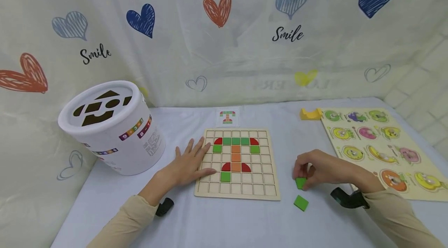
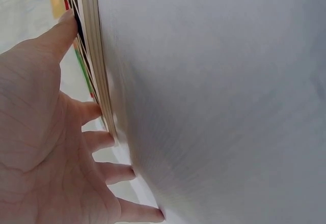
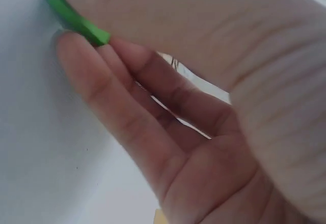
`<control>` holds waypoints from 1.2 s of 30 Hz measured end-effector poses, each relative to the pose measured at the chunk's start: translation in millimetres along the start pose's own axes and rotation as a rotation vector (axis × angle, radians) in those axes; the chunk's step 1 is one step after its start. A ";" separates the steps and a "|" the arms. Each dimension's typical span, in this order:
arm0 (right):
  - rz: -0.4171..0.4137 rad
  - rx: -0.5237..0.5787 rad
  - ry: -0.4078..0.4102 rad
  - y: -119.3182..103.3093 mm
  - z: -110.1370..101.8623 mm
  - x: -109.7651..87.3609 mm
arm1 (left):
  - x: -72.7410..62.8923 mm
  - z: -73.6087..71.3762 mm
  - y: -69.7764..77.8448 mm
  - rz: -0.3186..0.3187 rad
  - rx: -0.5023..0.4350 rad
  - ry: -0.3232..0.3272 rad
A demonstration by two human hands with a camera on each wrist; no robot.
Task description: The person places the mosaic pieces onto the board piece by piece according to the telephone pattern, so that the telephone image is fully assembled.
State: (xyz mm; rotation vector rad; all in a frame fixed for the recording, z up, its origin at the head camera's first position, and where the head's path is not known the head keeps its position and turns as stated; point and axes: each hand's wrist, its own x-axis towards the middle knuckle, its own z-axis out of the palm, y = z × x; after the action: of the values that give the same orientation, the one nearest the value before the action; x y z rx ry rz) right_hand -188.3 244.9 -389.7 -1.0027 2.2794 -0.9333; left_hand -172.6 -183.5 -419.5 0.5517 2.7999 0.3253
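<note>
A wooden grid board (image 1: 211, 186) lies on the table, with red, green and orange tiles laid on it in a mushroom-like pattern. My left hand (image 1: 187, 164) rests with fingers spread over the board's left edge; the left wrist view shows the fingertips (image 2: 91, 111) along its side. To the right of the board, my right hand (image 1: 323, 168) pinches a green square tile (image 1: 300, 182) between thumb and fingers, close to the tabletop. Another green square tile (image 1: 301, 203) lies just in front of it. Behind the board is a small pattern card (image 1: 227, 117).
A white bucket (image 1: 140, 151) with shaped slots in its lid stands at the left. At the right lies a fruit puzzle board (image 1: 337, 119), a yellow curved block (image 1: 310, 114) beside its far left corner. A printed curtain (image 1: 245, 65) hangs behind the table.
</note>
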 end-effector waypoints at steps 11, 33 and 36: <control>-0.037 -0.050 0.042 -15.8 0.2 16.4 | 0.3 -1.0 0.4 -0.001 -0.005 -0.001; -0.260 0.006 0.051 -65.2 43.4 104.4 | -0.9 -1.4 0.6 -0.012 0.000 -0.020; -0.257 0.004 0.051 -66.7 48.8 109.8 | -1.0 -1.4 1.2 -0.012 0.005 -0.018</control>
State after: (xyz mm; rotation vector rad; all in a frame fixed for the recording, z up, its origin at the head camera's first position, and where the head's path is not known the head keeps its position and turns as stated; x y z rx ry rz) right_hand -194.7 107.6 -388.4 -1.3069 2.2228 -1.0765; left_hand -171.7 -183.0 -417.6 0.5358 2.7861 0.3096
